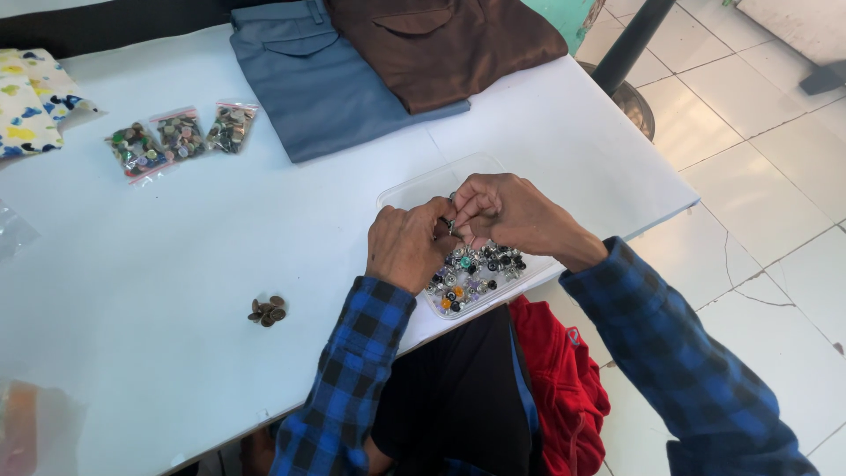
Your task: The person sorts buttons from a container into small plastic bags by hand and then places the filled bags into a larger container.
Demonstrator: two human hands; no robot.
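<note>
- A small button (450,226), hard to make out, is pinched between the fingertips of the left hand (407,245) and the right hand (507,211), which are brought together just right of the frame's centre.
- Both hands are held directly above a clear plastic tray (414,187), so that anything dropped is likely to be caught by it.
- The tray's near half is filled with mixed loose buttons (476,271); it is set at the table's near edge, within easy reach.
- A small heap of brown buttons (267,311) is kept apart, lower left of the tray, seemingly as a sorted group.
- Three clear bags of buttons (181,134) are lined up at the upper left, beside patterned cloth (25,104).
- Folded blue trousers (313,84) and brown trousers (441,40) are laid at the top centre.
- All is borne by a pale blue table (159,247); a white tiled floor (758,194) is seen on the right.
</note>
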